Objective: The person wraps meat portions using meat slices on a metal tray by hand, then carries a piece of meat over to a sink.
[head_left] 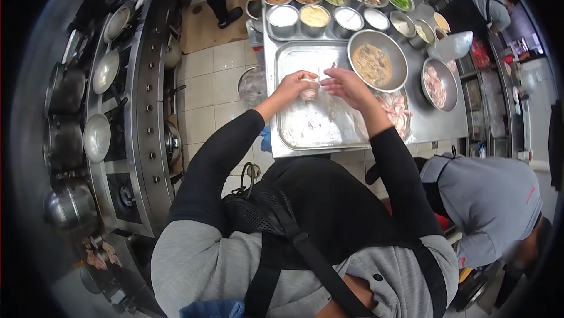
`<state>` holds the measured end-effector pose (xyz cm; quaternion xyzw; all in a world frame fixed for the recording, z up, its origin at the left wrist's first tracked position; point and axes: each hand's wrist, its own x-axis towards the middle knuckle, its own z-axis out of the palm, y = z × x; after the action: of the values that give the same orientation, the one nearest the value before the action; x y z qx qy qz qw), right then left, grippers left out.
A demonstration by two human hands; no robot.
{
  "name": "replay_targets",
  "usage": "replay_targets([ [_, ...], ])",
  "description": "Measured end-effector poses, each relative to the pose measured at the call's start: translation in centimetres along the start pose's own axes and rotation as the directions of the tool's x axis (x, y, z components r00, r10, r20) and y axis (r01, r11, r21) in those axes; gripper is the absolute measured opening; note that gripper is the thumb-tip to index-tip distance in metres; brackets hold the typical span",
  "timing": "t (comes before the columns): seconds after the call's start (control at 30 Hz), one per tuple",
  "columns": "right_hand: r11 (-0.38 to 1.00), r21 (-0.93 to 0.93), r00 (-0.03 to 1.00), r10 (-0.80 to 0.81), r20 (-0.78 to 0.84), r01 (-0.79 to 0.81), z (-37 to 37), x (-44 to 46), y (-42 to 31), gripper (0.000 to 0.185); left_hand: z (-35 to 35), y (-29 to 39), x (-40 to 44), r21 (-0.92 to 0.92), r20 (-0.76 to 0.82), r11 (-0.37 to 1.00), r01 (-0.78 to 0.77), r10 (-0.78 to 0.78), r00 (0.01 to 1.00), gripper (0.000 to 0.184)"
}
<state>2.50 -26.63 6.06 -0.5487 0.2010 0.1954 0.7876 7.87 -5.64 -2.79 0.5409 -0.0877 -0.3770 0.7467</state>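
My left hand (pixel 296 87) is closed around a pale pink piece of raw meat (pixel 309 92) above the large metal tray (pixel 286 133). Just to its right, my right hand (pixel 348 87) has its fingers stretched toward the meat and slightly apart. I make out nothing firmly held in it. More raw meat strips (pixel 397 113) lie at the tray's right side, partly behind my right forearm. A steel bowl (pixel 401 62) of meat in brownish sauce (pixel 371 64) stands beyond my right hand, by the tray's far right corner. Wet smears mark the tray's bottom.
Farther right is a second bowl (pixel 453 96) with raw meat (pixel 435 87). Several metal containers (pixel 315 18) of seasonings and chopped vegetables line the far end. A stove with woks (pixel 97 137) runs along the left. A co-worker in grey (pixel 487 200) bends down at my right.
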Motion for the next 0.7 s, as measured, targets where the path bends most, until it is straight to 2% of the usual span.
replay_targets([
  [0.03,0.999,0.034,0.999,-0.035,0.007,0.034,-0.5,-0.9,-0.2,0.024,0.7,1.6,-1.5,-0.389,0.098,0.918,0.074,-0.039,0.994,0.032],
  [0.1,0.996,0.083,0.999,-0.045,0.014,0.043,-2.0,-2.5,0.7,0.024,-0.1,-0.1,-1.9,-0.616,0.215,0.766,0.185,-0.062,0.975,0.035],
  [0.13,0.992,0.116,0.999,-0.051,0.003,0.050,-2.5,-3.1,1.4,0.024,1.0,-0.2,-2.4,-0.548,0.082,0.824,0.141,-0.115,0.990,0.039],
  [0.23,0.980,0.180,0.996,-0.082,-0.045,0.089,-2.8,-4.4,4.2,0.024,3.4,1.2,-4.3,-0.612,0.082,0.755,0.237,-0.238,0.968,0.043],
  [0.27,0.988,0.111,0.989,-0.093,-0.117,0.106,-2.5,-4.5,5.2,0.030,4.0,1.7,-4.7,-0.613,0.113,0.748,0.254,-0.236,0.965,0.044],
  [0.37,0.973,-0.142,0.964,-0.203,-0.171,0.180,0.0,-6.1,6.2,0.039,5.0,1.7,-3.5,-0.480,0.146,0.795,0.371,-0.345,0.927,0.037],
  [0.4,0.953,-0.222,0.962,-0.240,-0.134,0.207,0.6,-6.1,6.3,0.041,4.9,0.9,-2.3,-0.423,0.210,0.806,0.415,-0.358,0.910,0.041],
  [0.47,0.891,-0.378,0.956,-0.290,-0.049,0.251,0.9,-6.4,6.7,0.044,8.5,3.7,-3.2,-0.330,0.232,0.828,0.454,-0.395,0.889,0.046],
  [0.5,0.942,-0.259,0.970,-0.236,-0.054,0.214,0.2,-6.7,6.3,0.042,10.4,5.8,-3.8,-0.284,0.237,0.837,0.467,-0.411,0.880,0.049],
  [0.53,0.976,-0.133,0.982,-0.182,-0.048,0.174,-0.4,-6.8,5.8,0.040,11.3,7.5,-4.2,-0.209,0.245,0.855,0.476,-0.425,0.871,0.061],
  [0.57,0.992,-0.006,0.991,-0.129,-0.031,0.129,-1.1,-6.8,5.4,0.038,11.8,8.6,-4.3,-0.164,0.176,0.867,0.471,-0.444,0.879,0.063],
  [0.6,0.979,0.137,0.988,-0.146,-0.055,0.152,-2.6,-6.3,6.3,0.033,12.3,9.5,-4.3,-0.118,0.107,0.876,0.468,-0.457,0.883,0.066],
  [0.63,0.976,0.121,0.982,-0.177,-0.060,0.183,-4.3,-6.6,5.8,0.030,12.4,9.9,-4.1,-0.070,0.039,0.882,0.466,-0.465,0.885,0.069],
  [0.67,0.972,0.104,0.977,-0.205,-0.066,0.211,-6.5,-7.1,5.2,0.028,11.1,9.5,-3.4,0.080,0.072,0.922,0.380,-0.385,0.920,0.066],
  [0.7,0.969,0.086,0.971,-0.227,-0.072,0.233,-8.8,-7.7,4.6,0.025,9.6,8.4,-2.2,0.212,0.068,0.950,0.231,-0.250,0.966,0.056],
])
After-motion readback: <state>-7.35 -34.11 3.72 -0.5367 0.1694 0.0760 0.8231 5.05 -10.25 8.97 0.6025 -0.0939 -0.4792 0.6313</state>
